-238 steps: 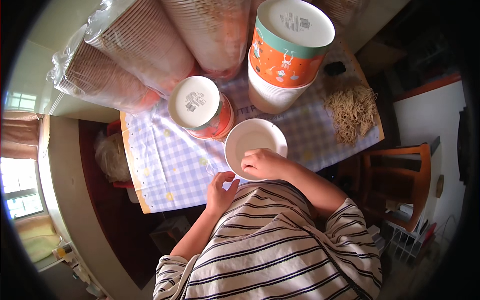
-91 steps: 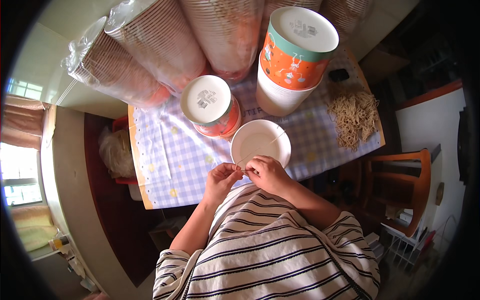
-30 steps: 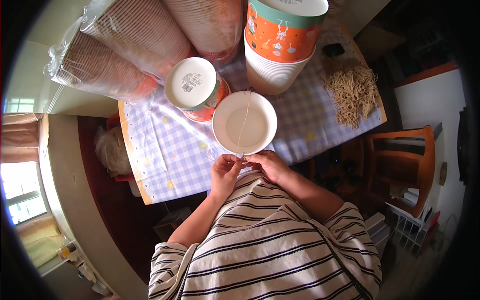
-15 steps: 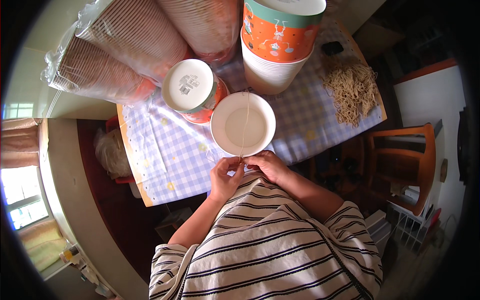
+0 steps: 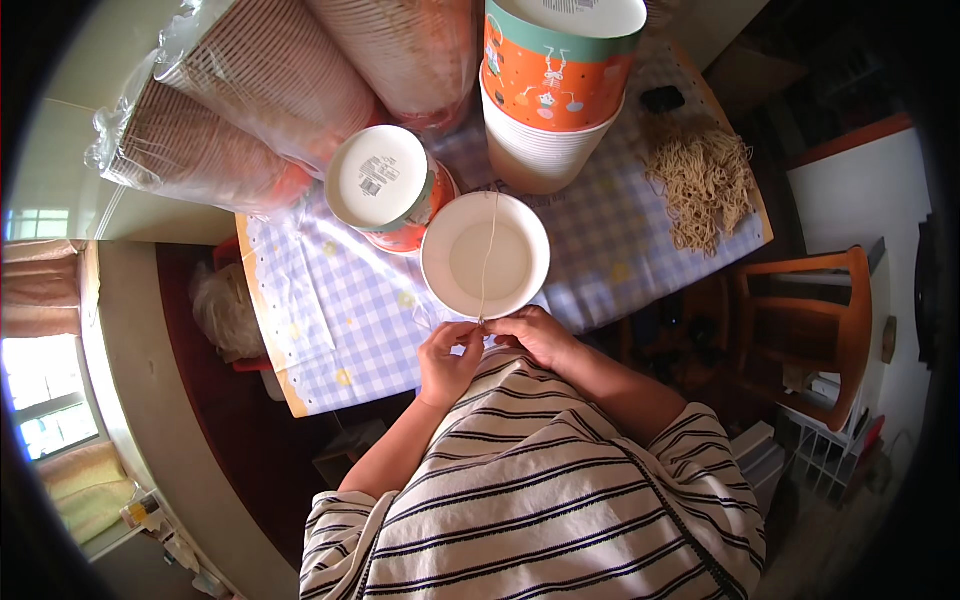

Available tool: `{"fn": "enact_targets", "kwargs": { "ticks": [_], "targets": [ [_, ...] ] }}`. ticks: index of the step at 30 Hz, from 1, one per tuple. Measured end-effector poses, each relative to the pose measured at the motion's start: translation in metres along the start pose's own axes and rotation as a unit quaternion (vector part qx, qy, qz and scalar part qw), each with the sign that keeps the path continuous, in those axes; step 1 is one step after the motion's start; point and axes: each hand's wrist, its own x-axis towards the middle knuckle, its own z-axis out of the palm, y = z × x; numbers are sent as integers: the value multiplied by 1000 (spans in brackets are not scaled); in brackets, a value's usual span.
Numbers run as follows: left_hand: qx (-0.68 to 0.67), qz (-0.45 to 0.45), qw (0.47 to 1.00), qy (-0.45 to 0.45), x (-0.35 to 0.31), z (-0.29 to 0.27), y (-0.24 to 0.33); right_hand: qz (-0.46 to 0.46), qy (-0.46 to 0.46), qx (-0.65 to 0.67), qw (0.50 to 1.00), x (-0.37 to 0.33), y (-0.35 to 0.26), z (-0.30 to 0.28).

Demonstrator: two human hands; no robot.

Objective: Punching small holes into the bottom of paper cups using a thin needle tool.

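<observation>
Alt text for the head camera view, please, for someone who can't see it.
A person's left hand and right hand meet at the near rim of a white paper tub, pale string running across its mouth. Upturned orange tubs and a heap of beige string share the checked tablecloth.

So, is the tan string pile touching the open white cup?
Apart: the head view shows checked tablecloth between the string pile and the open cup.
</observation>
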Motion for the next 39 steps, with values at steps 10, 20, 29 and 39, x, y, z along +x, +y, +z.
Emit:
{"fn": "enact_targets", "kwargs": {
  "ticks": [10, 20, 29, 39],
  "targets": [
    [-196, -216, 956, -32, -4, -2, 0, 19, 18, -1, 1000, -3, -6, 5],
    [-247, -222, 943, -35, -5, -3, -1, 1, 30, -8, 1000, 2, 4, -3],
    [-306, -243, 920, -31, -1, -6, -9, -106, 42, -146, 983, 8, 12, -6],
    [-335, -246, 909, -30, 0, -5, -5, -53, -6, -89, 995, 3, 3, -9]
  ]
}}
